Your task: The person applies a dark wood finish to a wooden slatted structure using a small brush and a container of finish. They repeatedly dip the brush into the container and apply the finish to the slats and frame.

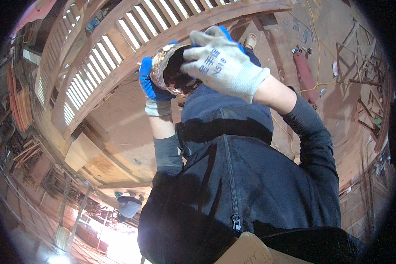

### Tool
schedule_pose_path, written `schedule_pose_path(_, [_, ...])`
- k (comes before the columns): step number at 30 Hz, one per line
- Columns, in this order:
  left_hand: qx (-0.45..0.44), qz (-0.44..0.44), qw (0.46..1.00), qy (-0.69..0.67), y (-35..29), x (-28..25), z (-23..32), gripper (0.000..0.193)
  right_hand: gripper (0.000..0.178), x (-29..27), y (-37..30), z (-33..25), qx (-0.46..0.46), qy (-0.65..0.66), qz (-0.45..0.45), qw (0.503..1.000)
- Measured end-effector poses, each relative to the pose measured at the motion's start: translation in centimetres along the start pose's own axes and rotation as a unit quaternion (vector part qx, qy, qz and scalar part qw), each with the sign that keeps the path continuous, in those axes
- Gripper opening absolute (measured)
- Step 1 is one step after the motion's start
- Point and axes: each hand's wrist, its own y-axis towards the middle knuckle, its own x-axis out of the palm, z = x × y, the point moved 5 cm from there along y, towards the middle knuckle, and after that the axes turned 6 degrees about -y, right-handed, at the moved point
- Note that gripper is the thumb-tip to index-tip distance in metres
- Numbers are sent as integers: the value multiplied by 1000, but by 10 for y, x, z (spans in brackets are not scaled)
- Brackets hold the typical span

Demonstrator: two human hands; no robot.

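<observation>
A crusted, paint-stained tin can (158, 66) is tipped so that its dark brown inside faces me. My left hand (150, 88), in a white and blue work glove, grips the can from its outer left side, with the fingers wrapped round it. At the right of the mouth is my gloved right hand (222, 61), its fingers curled over the opening. Those fingertips reach against or into the can, and whatever they hold is hidden.
Beyond the can curves a long slatted wooden structure (163, 33). To the right lie a red cylinder (306, 72), a yellow cable (314, 26) and wooden frames (369, 105). Boards (81, 152) lie at the left. Another person (128, 206) is at lower left.
</observation>
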Motion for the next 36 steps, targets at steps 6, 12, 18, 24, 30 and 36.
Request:
schedule_pose_path(6, [-9, -58, 996, -70, 1, 4, -2, 81, 12, 0, 4, -11, -8, -65, 24, 998])
schedule_pose_path(12, [-3, -53, 995, -79, -3, 7, -5, 86, 14, -9, 1, -2, 12, -18, 19, 1000])
schedule_pose_path(18, [-9, -59, 997, -58, 3, 13, -10, 83, 18, -12, -3, -13, 58, 58, -11, 997])
schedule_pose_path(24, [41, 30, 995, 82, 6, 0, 1, 84, 15, -11, 3, -1, 54, 2, -43, 998])
schedule_pose_path(30, [89, 154, 935, 308, 10, 5, 0, 85, 16, 3, 0, -5, 46, 9, -24, 999])
schedule_pose_path(36, [15, 24, 999, 26, 11, 0, 1, 85, 16, -10, 7, 4, 65, 52, -80, 993])
